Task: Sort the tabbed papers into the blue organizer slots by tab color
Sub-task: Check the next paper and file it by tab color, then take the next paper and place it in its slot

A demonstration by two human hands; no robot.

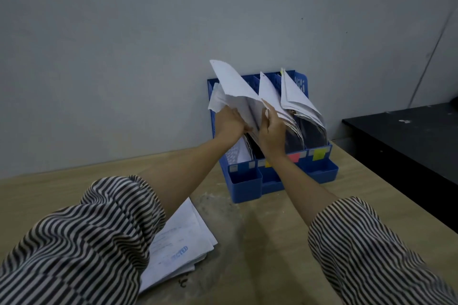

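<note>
The blue organizer (pixel 247 188) stands against the wall with several upright slots full of white papers. Coloured labels mark the slot fronts: a pink one (pixel 295 157) and a yellow one (pixel 319 154). My left hand (pixel 229 122) grips a bundle of papers (pixel 235 86) in the left slots and holds it leftward. My right hand (pixel 271 131) grips the neighbouring papers (pixel 269 93) and pushes them to the right, so a gap shows between the two bundles. A loose stack of papers (pixel 181 238) lies flat on the table under my left sleeve.
The wooden table (pixel 260 242) runs to a grey wall behind the organizer. A black surface (pixel 406 136) stands lower at the right, past the table's edge. My striped sleeves cover the near corners.
</note>
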